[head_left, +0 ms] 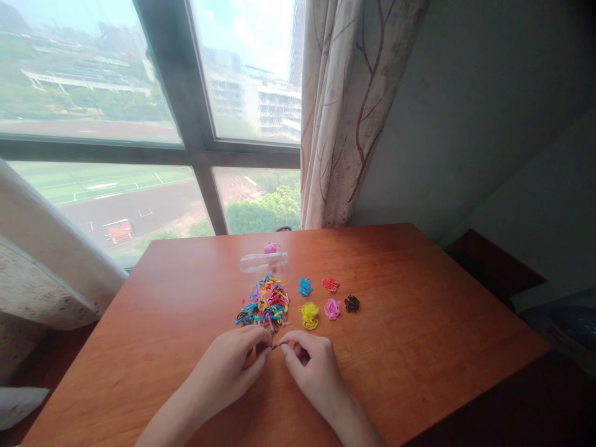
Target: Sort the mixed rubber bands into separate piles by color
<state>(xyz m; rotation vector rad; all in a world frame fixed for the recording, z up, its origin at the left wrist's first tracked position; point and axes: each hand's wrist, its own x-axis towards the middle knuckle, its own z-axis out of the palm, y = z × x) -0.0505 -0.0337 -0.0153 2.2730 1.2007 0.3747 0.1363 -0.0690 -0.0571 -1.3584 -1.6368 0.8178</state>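
Note:
Between my two hands a small black rubber band (276,346) is stretched just above the table. My left hand (239,357) pinches one end of it between thumb and forefinger. The other end is pinched the same way by my right hand (313,361). Right beyond my left hand lies a mixed heap of coloured rubber bands (266,301). To the right of the heap sit small single-colour piles: a blue pile (305,286), a red pile (330,284), a yellow pile (310,315), a pink pile (332,308) and a black pile (352,303).
A clear plastic container (254,262) with a pink part (270,248) lies behind the heap. The brown wooden table (410,347) ends at a window (195,149) and a patterned curtain (333,112).

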